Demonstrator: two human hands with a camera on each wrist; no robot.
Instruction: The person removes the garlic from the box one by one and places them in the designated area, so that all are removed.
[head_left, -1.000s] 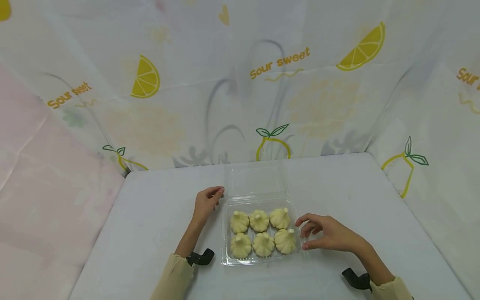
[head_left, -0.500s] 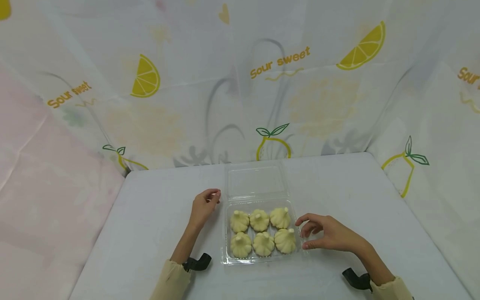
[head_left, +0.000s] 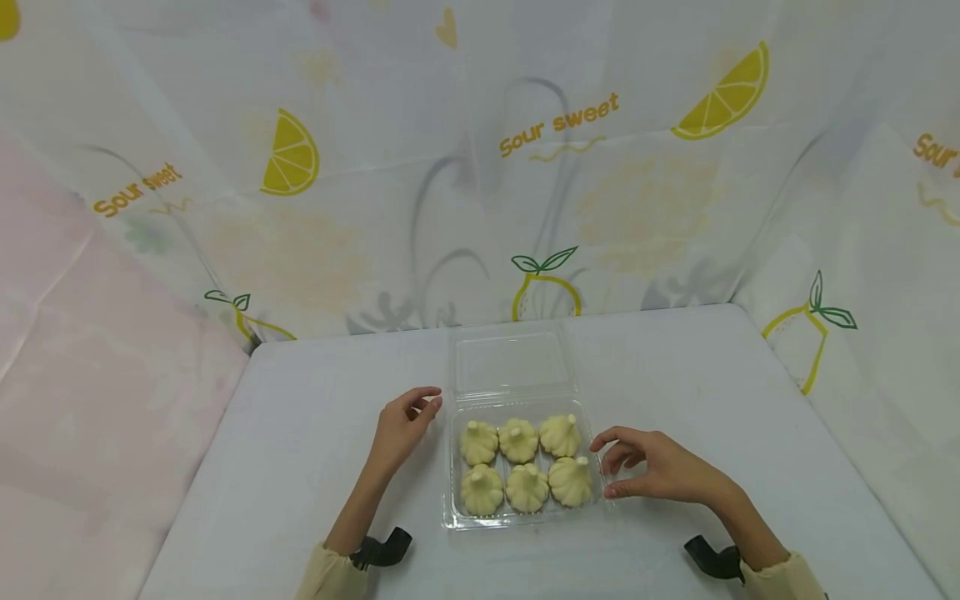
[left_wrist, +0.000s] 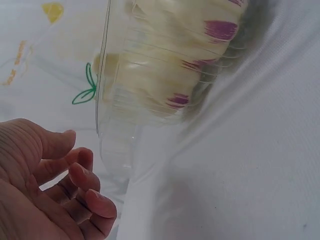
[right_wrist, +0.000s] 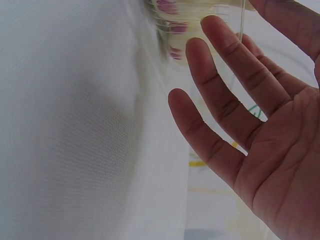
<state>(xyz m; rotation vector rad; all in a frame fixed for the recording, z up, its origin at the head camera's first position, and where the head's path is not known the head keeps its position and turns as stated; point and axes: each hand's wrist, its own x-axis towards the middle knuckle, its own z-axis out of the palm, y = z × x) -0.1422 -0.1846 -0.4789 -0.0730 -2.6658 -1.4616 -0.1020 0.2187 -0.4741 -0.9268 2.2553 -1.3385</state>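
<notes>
Clear plastic clamshell box (head_left: 517, 523) sits on the bench (head_left: 300, 433), roughly centred between my hands. Its lid (head_left: 513, 358) is folded back on the far side, toward the backdrop (head_left: 375, 125). In the base: 6 garlic bulbs (head_left: 527, 489), pale cream, set in 2 rows of 3, stems mostly upward. Wrist views show purple streaks low on the bulbs, seen through the box wall.

My left grip (head_left: 405, 427) is narrow: fingers loosely curled, thumb near the index finger, nothing held. It is just left of the box, near the hinge end, apart from the plastic.

My right grip (head_left: 652, 468) is wide: thumb and fingers spread, nothing held, fingertips at the right edge of the base, beside the right-hand bulbs. Cannot tell whether they touch the rim.

Bench covering: white cloth. Backdrop: printed with yellow lemon slices, outlined lemons with green leaves, and the words "Sour sweet". My sleeves (head_left: 333, 575) are beige; a black wrist mount (head_left: 388, 547) shows at the left cuff, a matching black fitting (head_left: 711, 557) at the right.
</notes>
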